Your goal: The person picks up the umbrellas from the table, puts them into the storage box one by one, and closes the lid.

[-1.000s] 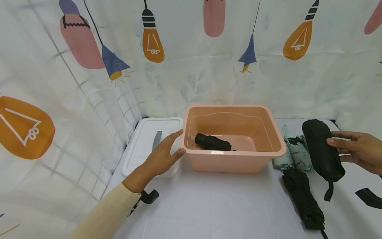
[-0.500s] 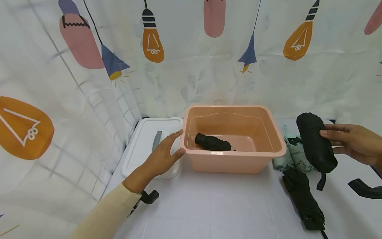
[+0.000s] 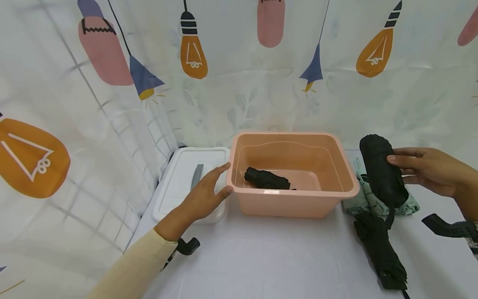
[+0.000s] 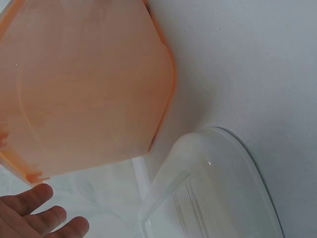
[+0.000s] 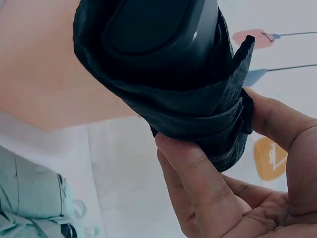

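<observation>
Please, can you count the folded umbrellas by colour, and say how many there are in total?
Black umbrellas: 3, one in the right hand at, one in the pink tub at, one on the table.
Mint green umbrellas: 1, on the table beside the tub.
Total: 4 umbrellas.

No text, label, brand, number or sign can be read in any of the views. The patterned white fabric backdrop [image 3: 239,83] is printed only with pictures of orange, pink and blue light bulbs, and no lettering is carried by them. No marking is seen on the pink plastic tub [image 3: 295,205], on the white plastic lid [image 3: 179,174] at its left, or on the black folded umbrella [image 3: 381,176] at the right of the frame.
</observation>
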`<state>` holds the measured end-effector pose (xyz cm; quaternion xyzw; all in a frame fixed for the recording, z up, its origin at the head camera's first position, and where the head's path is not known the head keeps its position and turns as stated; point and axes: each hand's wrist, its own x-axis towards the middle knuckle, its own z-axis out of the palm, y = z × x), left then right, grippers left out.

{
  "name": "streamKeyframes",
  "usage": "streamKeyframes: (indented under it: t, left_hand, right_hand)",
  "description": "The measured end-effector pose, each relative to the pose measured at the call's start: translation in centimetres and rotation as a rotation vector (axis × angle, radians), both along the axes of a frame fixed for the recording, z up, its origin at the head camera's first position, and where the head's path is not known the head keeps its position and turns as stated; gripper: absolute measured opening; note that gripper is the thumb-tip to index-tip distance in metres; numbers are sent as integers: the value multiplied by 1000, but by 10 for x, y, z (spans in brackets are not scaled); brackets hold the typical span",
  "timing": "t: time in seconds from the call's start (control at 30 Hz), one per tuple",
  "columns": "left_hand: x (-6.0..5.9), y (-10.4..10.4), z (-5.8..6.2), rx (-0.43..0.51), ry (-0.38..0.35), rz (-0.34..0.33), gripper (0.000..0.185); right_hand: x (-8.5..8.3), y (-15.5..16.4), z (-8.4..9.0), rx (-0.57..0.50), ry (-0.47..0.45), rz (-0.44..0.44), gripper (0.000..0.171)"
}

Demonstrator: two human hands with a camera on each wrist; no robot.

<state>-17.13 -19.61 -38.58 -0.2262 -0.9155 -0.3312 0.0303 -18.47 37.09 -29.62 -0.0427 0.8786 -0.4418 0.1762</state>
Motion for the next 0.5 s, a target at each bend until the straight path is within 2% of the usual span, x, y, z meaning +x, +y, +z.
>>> streamKeyframes:
  t: [0.3, 0.5]
  left_hand:
    - [1, 1, 1, 7, -1, -2, 73]
    - [0, 1, 0, 3, 2, -1, 75]
  right_hand:
    - [-10, -14, 8, -38, -27, 15, 83]
    - [-16, -22, 13, -75, -36, 45, 80]
